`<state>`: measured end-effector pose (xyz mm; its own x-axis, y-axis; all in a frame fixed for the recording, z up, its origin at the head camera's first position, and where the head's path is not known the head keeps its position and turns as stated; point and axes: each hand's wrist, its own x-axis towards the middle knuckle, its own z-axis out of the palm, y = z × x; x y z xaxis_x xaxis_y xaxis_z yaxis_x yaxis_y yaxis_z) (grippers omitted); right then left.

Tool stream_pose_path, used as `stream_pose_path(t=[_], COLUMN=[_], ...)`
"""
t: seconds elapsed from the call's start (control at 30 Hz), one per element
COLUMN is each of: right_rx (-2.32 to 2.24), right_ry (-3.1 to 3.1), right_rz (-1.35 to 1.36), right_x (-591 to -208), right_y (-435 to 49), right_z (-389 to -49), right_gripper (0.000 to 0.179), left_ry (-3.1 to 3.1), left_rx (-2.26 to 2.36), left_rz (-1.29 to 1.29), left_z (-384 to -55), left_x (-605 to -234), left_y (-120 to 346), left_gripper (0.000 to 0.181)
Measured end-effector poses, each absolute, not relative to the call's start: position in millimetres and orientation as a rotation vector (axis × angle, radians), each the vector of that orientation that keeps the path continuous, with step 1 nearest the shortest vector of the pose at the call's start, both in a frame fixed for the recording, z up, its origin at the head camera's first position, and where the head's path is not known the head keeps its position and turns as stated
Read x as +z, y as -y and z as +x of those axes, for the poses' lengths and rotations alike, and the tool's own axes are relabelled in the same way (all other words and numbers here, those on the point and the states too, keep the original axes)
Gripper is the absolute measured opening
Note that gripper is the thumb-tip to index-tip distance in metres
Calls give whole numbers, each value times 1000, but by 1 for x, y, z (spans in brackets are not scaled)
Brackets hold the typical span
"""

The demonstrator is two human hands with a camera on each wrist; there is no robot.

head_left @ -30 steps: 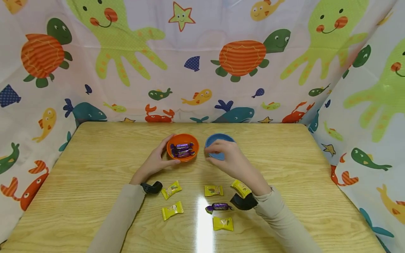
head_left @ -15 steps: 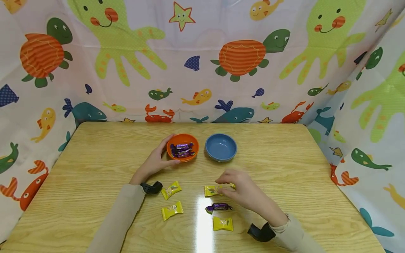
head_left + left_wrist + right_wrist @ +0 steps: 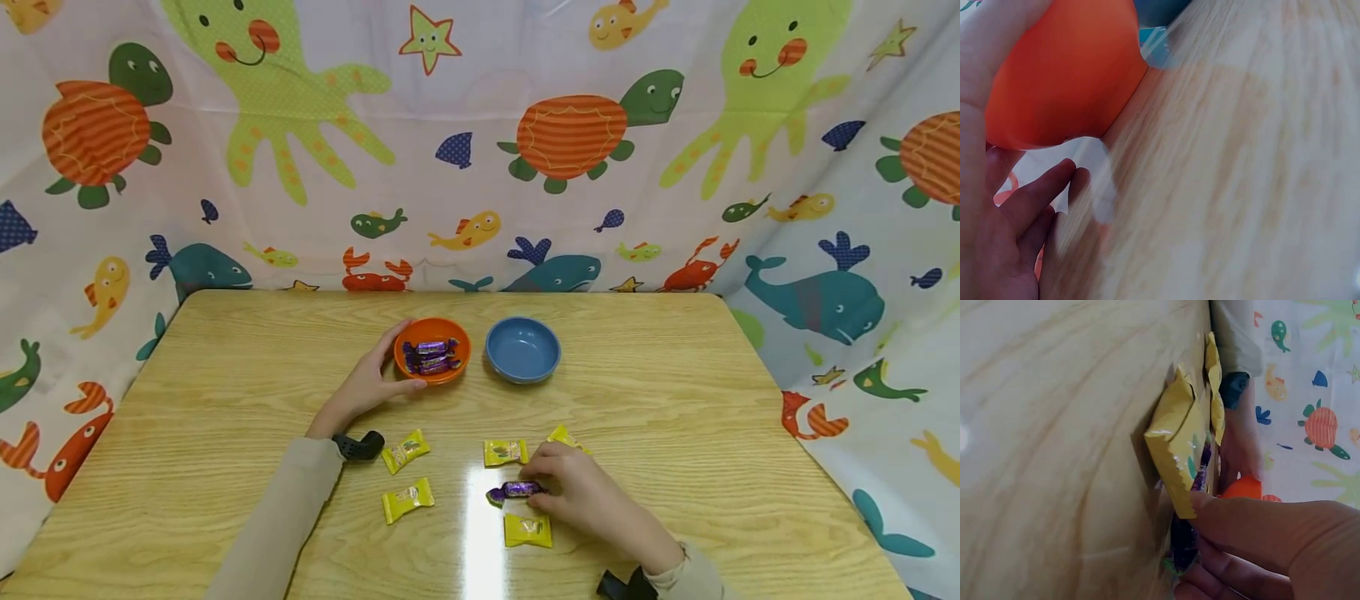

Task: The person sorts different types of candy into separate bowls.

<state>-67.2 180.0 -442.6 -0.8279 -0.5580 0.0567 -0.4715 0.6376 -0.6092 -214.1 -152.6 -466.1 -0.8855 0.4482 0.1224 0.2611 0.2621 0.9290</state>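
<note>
One purple candy [image 3: 519, 490] lies on the counter [image 3: 645, 375] amid five yellow candies [image 3: 408, 500], and picking it up looks like the step in hand. The right hand [image 3: 585, 487] has its grip curled round the candy's right end, thumb and finger on opposite sides; how firmly it pinches, I cannot tell. The left hand [image 3: 369, 382] holds the orange bowl [image 3: 431, 329] by its side, with other purples [image 3: 432, 364] inside; the blue bowl [image 3: 522, 354] stands near. The next move seems to call for a sure pinch and a straight lift, clear of the yellow candies.
</note>
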Motion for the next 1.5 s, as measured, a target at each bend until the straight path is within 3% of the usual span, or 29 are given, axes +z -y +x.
stream_pose_path(t=[0.83,1.5], right_rx=[-980,-1064], right_ry=[-2746,-2774], right_rz=[-908,-1045], right_x=[-449,-393], right_y=[-179,-164], right_z=[-68,-112], right_gripper=[15,14], left_ry=[-2360,-2353], left_rx=[1689,1685], left_rz=[669,655], left_z=[-215,-217], left_x=[-469,-468], left_y=[153,152], left_gripper=[98,98])
